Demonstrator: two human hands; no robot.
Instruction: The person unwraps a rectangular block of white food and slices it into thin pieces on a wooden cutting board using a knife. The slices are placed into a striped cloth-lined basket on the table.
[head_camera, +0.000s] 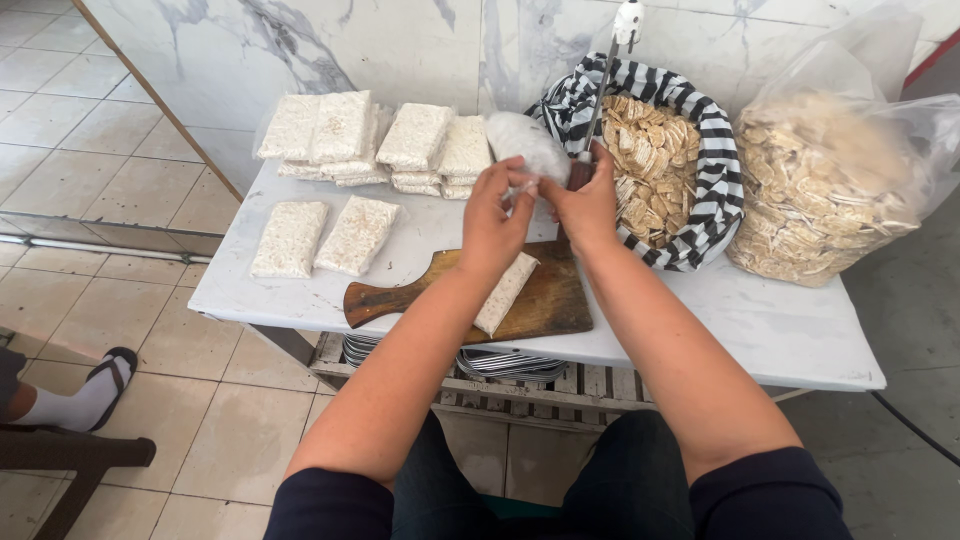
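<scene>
Clear plastic bag (527, 143) pinched by both hands, left hand (492, 225) and right hand (585, 205), frame centre, above wooden board (545, 300) on white table (780, 330); packed bags (325, 238) at left.

Flat clear packets of pale crackers (372, 135) lie stacked across my table's far left, two packets (322, 237) nearer, one big bulging clear bag (825, 180) far right.

Seen from above, the left hand (492, 225) and right hand (585, 205) pinch the neck of a filled clear bag (525, 143) over a wooden cutting board (540, 300) on the white desk (780, 330). Sealed packets (355, 235) lie in rows beside a striped sack of chips (655, 160).
</scene>
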